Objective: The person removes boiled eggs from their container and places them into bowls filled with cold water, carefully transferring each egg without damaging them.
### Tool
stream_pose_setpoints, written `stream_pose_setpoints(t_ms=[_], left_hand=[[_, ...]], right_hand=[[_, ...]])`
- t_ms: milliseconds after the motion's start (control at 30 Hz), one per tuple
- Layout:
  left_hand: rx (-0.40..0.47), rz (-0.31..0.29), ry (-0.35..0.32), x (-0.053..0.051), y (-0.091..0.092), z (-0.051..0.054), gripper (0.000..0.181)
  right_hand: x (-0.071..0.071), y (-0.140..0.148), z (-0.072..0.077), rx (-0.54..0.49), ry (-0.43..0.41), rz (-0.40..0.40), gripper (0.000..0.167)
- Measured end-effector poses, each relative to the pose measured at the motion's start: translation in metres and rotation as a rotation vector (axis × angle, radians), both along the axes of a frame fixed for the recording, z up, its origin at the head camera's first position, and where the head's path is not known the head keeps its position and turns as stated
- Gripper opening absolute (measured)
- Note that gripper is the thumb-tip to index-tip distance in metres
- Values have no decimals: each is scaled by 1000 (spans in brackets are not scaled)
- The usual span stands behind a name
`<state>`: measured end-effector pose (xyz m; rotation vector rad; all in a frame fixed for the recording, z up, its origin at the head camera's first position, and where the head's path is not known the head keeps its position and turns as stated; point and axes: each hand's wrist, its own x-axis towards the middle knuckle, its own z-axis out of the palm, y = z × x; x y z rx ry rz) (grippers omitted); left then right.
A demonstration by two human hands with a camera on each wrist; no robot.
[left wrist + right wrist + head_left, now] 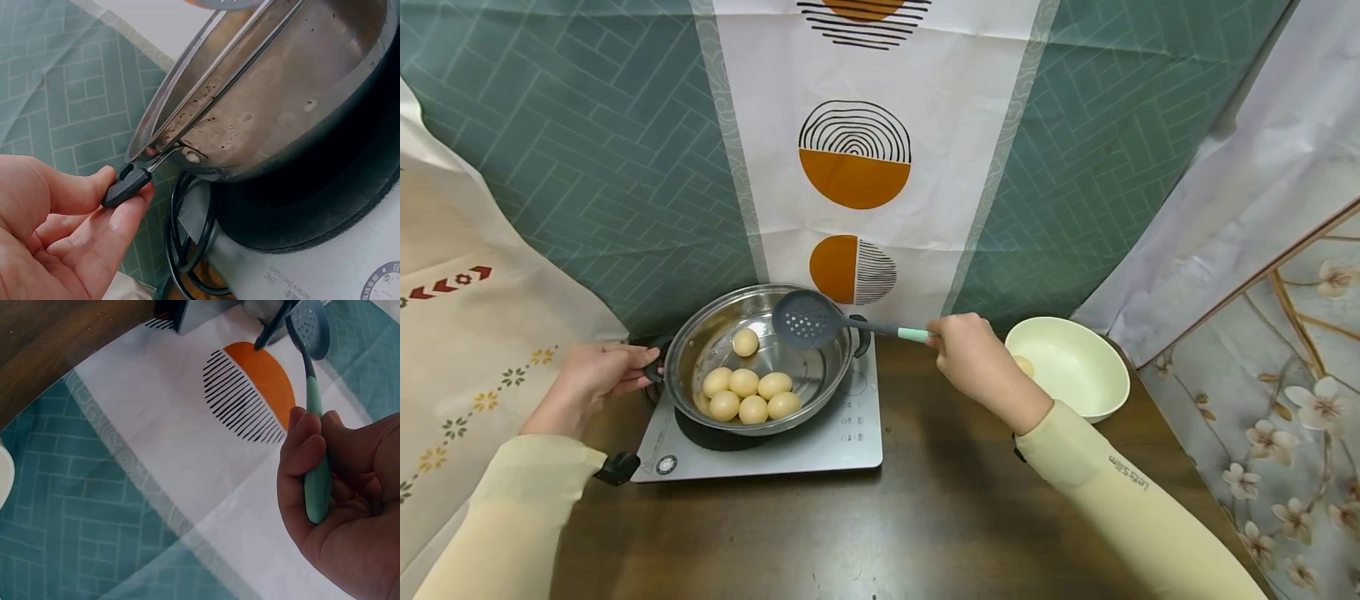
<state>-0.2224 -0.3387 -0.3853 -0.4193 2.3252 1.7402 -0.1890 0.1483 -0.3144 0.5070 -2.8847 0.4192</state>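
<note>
The mint-and-grey perforated skimmer [805,319] is left of centre in the head view, its round head over the upper right part of the steel pan [812,367]. The right hand [981,358] has its grip closed round the mint handle, thumb opposing curled fingers, probably so the wrist can tilt the head; the perforations would let liquid drain.

Its long axis runs almost level across the frame, rising slightly leftward, with the head pointing left and the handle end right. In the right wrist view, the handle stands nearly upright, the head at upper right.

At the left of the frame, the left hand [597,379] pinches the pan's black side handle [128,187], likely steadying the pan over the induction cooker [842,450]. Eggs [744,382] cluster in the pan's lower left. A pale bowl [1082,358] stands at right on the worktop [760,533], perhaps for handy transfer.
</note>
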Motion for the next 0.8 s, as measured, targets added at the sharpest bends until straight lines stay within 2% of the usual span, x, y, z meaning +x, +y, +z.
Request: stream_pose_setpoints(t_ms=[200,433,667,800], left_hand=[[5,5,-13,-1,0,1,16],[10,16,-10,0,1,1,19],[17,16,-3,0,2,3,18],[13,16,-3,0,2,2,19]], right_hand=[[-3,-17,-4,88,59,33,14],[-2,-28,-12,121,76,51,13],[-4,-36,-13,153,68,68,14],[-4,-41,-11,158,34,89,16]])
